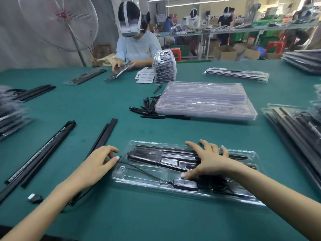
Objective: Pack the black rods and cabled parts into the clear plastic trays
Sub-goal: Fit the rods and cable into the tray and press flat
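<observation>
A clear plastic tray (139,178) lies on the green table in front of me, holding black rods (149,156) and a small black cabled part (185,184). A thin black cable (139,168) runs across the tray's left end. My right hand (206,159) lies flat over the rods with fingers spread, its thumb touching the cabled part's slot. At the tray's left edge my left hand (99,162) has its fingers curled and pinches the cable's end. More black rods (104,134) lie loose to the left.
A stack of clear trays (205,101) sits beyond, with black pen-like parts (147,108) beside it. Long rods (40,153) lie at left, packed trays (295,129) at right. A small black part (35,198) lies near my left forearm. A person works across the table.
</observation>
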{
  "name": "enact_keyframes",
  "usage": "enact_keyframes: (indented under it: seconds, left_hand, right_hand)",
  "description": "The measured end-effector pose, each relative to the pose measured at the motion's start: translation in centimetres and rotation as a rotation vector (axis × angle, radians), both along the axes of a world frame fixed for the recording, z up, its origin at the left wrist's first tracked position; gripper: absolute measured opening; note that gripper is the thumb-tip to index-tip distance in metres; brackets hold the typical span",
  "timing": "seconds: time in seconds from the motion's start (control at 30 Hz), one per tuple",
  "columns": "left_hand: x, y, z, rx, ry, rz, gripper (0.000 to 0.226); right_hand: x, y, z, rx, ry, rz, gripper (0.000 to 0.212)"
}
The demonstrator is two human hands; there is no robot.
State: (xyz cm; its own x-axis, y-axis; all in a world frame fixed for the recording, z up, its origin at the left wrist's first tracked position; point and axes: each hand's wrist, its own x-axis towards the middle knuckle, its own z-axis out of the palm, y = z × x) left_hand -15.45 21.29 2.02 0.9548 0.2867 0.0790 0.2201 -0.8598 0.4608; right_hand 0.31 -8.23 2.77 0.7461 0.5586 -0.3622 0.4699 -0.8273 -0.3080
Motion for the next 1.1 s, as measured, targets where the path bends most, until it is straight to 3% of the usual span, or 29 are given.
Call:
enact_keyframes:
  seconds: [0.33,0.63,0.73,0.8,0.9,1.0,1.1]
  left_hand:
    - [-0.6,-0.8,-0.8,0.018,0.065,0.135,0.013]
    - [0.0,-2.3,0.8,0.312,0.042,0.162,0.019]
    - [0.5,-2.9,0.7,0.228,0.042,0.162,0.025]
    - [0.3,-3.4,0.9,0.232,-0.059,0.15,0.028]
    - [-1.0,-4.4,1.7,0.19,-0.232,0.164,0.007]
    - [-2.4,-4.8,1.3,-0.024,-0.079,0.186,0.015]
    - [-2.3,-5.1,0.8,-0.1,0.045,0.191,0.019]
  right_hand:
    - [-0.1,-0.1,-0.3,0.009,-0.019,0.008,0.105]
    - [0.2,-1.1,-0.1,0.068,-0.043,-0.024,0.101]
    - [0.5,-1.8,0.2,0.051,-0.057,-0.038,0.101]
    - [0.8,-2.4,0.7,0.019,-0.051,-0.033,0.102]
    - [1.5,-2.6,1.9,-0.041,-0.015,-0.005,0.103]
    - [1.9,-0.8,3.3,0.048,0.019,0.006,0.102]
    - [0.9,3.2,3.8,0.177,0.069,0.04,0.105]
